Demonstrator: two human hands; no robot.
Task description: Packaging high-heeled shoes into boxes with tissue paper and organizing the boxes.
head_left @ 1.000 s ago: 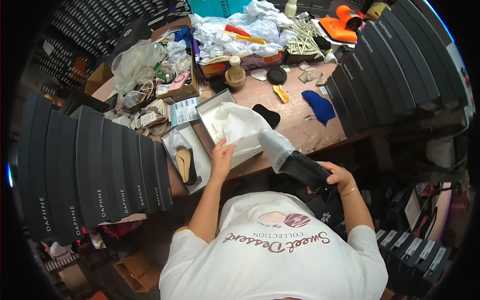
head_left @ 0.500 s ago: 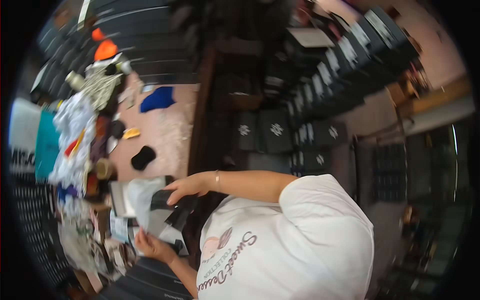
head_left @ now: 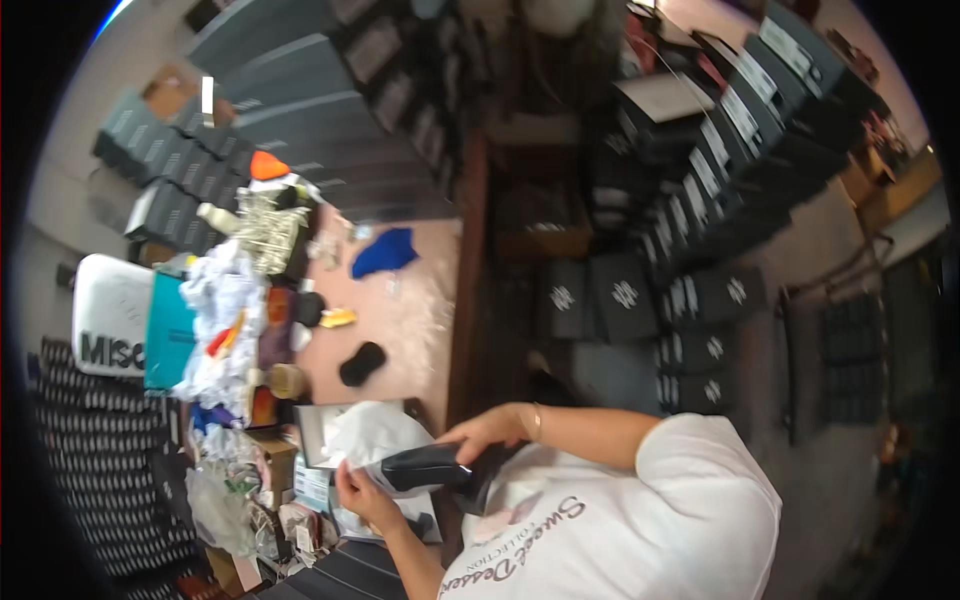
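Observation:
My right hand point(head_left: 490, 432), a thin bracelet at its wrist, is closed over a glossy black shoe point(head_left: 425, 467) held on its side. My left hand point(head_left: 362, 498) pinches a thin whitish sheet point(head_left: 373, 474) at the shoe's left end; whether it is tissue or plastic I cannot tell. Just beyond both hands, crumpled white tissue paper point(head_left: 380, 428) bulges over an open shoe box point(head_left: 310, 438). Part of the shoe lies hidden under my right hand, and a dark piece hangs below it.
On the pink worktop point(head_left: 420, 330) lie a black insole-shaped pad point(head_left: 362, 364) and a blue cloth point(head_left: 384, 254). White crumpled paper point(head_left: 215, 310) heaps along the left. Dark shoe boxes point(head_left: 625, 292) stack at the right, past a brown wooden edge point(head_left: 472, 280).
The view has swung, so everything sits farther right and lower. White tissue that hung from my left hand is now bunched over the box, and the black shoe shows more fully.

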